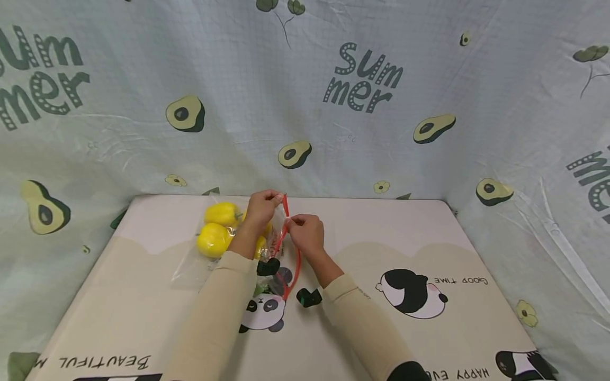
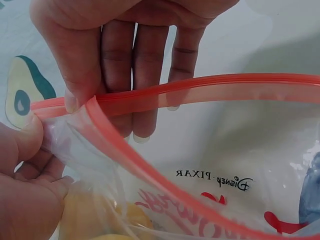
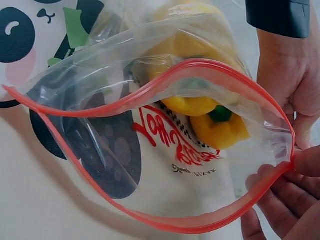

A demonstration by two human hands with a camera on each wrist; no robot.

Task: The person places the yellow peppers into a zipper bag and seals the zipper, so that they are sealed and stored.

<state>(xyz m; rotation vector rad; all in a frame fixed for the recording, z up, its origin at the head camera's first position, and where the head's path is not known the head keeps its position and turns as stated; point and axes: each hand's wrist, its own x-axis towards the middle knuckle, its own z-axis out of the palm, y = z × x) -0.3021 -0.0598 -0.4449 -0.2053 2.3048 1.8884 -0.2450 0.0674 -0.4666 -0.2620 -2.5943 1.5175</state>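
Observation:
A clear zip bag [image 3: 175, 132] with a red zipper rim [image 1: 298, 264] and red print lies on the table, its mouth gaping in the right wrist view. Several yellow bell peppers [image 1: 214, 239] sit inside, some with green stems. My left hand [image 1: 261, 211] pinches the far end of the rim between thumb and fingers. Just right of it, my right hand [image 1: 307, 233] pinches the same rim, its other fingers hanging behind it in the left wrist view. Toward my body, the zipper strips stand apart.
The light table mat [image 1: 362, 338] bears panda [image 1: 262, 309] and dog [image 1: 412, 293] drawings. A curtain [image 1: 229, 58] printed with avocados and lettering hangs behind and at both sides. Black wrist devices [image 1: 308, 297] sit under both wrists.

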